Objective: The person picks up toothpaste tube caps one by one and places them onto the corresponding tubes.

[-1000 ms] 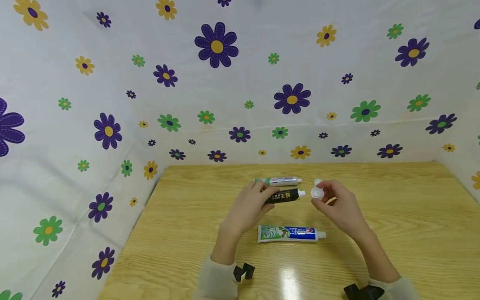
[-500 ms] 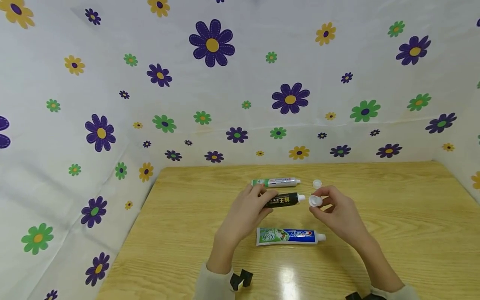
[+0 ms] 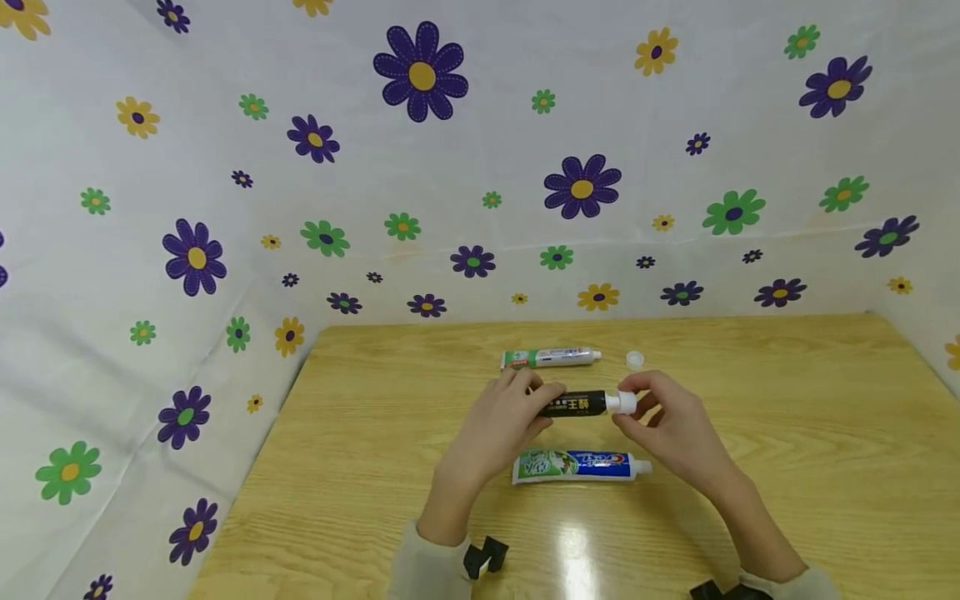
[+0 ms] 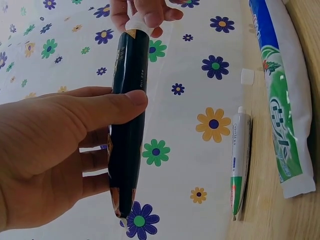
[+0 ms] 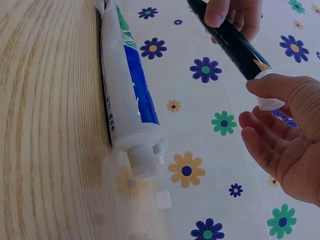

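Observation:
A black toothpaste tube (image 3: 576,403) is held above the table by my left hand (image 3: 491,425), thumb on one side and fingers on the other. At the tube's nozzle, my right hand (image 3: 675,425) pinches a white cap (image 3: 627,402), which meets the nozzle end. In the left wrist view the tube (image 4: 131,65) stands nearly upright in the frame, and fingertips partly cover the cap. The right wrist view shows the cap (image 5: 270,103) between thumb and fingers; whether it is threaded on cannot be told.
A green and blue toothpaste tube (image 3: 577,467) lies nearer on the wooden table (image 3: 810,450), its nozzle to the right. Farther back lies a smaller green and white tube (image 3: 551,357), with a loose white cap (image 3: 634,360) to its right. Flowered cloth (image 3: 510,150) hangs behind.
The right hand has turned the cap and brought it from beside the nozzle onto its end. My left hand keeps its grip on the black tube. The head view has shifted slightly.

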`<state>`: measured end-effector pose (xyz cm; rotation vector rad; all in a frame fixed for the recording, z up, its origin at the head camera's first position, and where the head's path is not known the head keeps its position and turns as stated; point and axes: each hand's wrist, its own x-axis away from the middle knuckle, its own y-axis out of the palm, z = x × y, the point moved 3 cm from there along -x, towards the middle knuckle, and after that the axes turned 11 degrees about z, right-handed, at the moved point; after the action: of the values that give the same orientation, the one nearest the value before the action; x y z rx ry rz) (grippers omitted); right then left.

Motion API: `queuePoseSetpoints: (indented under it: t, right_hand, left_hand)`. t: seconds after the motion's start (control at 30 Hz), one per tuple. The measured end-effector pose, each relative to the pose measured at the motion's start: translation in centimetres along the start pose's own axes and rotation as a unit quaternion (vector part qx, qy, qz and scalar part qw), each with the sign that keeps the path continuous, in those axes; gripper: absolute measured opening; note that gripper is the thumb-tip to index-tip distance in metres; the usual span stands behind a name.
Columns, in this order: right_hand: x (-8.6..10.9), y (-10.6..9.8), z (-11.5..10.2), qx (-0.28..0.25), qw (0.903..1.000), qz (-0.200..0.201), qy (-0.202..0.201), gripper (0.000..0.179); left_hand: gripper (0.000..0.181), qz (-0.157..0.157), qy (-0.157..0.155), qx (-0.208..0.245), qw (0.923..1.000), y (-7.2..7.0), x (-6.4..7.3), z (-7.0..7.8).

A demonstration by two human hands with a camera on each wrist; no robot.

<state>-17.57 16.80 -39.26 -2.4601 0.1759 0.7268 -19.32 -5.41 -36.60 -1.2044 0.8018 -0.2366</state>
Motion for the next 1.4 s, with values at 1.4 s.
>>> queuePoseSetpoints:
  t: [1.4]
  right_hand:
    - [0.3,-0.2,-1.5,0.043,0.9971,-0.028,-0.055,0.033]
  left_hand:
    - [0.04,-0.036,0.033,-0.059,0.9971,-0.8,0.5,0.7]
